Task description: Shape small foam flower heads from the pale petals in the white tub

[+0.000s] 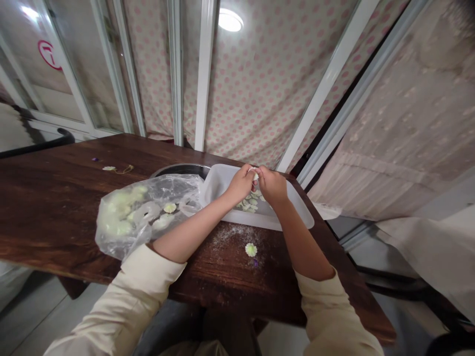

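My left hand (243,181) and my right hand (272,185) meet above a white plastic tray (297,212). Both have their fingers pinched on a small whitish flower-like piece (254,173), mostly hidden by the fingertips. Below them, several pale green-white petal-like pieces (249,203) lie scattered in the tray. One pale green flower head (251,249) with a scalloped edge rests on the table in front of the tray. To the left, a clear plastic bag (122,242) holds several more such flower heads, and another flower head (169,207) lies at its opening.
The dark wooden table (55,198) has white powder (237,236) sprinkled near the tray. Behind the bag shows a round metal rim (181,167). A pale piece with a string (109,168) lies at the far left. Framed panes with a dotted curtain (256,89) stand behind.
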A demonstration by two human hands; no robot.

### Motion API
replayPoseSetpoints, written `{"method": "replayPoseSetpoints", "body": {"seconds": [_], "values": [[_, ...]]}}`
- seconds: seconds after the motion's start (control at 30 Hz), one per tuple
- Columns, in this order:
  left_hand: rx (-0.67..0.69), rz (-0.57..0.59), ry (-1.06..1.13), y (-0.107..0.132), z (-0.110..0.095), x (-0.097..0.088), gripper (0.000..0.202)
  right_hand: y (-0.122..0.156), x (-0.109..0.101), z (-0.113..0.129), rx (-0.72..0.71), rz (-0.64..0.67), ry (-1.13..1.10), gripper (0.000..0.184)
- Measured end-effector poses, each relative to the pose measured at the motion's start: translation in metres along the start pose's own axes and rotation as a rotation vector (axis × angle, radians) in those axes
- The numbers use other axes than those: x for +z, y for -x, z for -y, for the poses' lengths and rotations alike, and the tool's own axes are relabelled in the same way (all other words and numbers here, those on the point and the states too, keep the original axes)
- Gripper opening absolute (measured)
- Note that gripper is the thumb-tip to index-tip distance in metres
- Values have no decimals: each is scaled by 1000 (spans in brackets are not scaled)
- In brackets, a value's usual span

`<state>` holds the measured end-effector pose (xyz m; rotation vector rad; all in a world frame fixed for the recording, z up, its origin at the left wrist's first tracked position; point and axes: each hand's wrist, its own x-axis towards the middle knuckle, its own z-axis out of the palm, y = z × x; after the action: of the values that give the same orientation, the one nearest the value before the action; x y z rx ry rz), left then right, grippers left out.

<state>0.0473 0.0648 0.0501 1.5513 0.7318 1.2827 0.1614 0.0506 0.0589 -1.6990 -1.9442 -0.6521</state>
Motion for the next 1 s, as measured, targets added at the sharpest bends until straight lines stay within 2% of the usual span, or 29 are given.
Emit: {"method": "replayPoseSetpoints", "body": {"seconds": [0.13,0.3,0.5,0.63,0.8,0.9,1.0], "values": [[35,29,-15,-1,2,-2,16,-1,-1,-1,3,-6,-35,43],[77,44,-68,-2,1,-6,21,-1,-7,0,22,24,-190,38],[35,121,-64,1,-1,-6,31,-2,-7,1,140,-15,-194,38],[24,112,-23,1,-3,-6,28,-4,-1,-5,204,-67,-176,37],[9,51,-33,-1,-2,-6,25,-4,-2,-12,279,-9,-303,40],[-10,52,-49,-2,-1,-6,24,-3,-5,-12,364,10,-197,37],[-15,64,-55,-2,0,-6,25,-1,-3,-15,468,67,-35,26]]}}
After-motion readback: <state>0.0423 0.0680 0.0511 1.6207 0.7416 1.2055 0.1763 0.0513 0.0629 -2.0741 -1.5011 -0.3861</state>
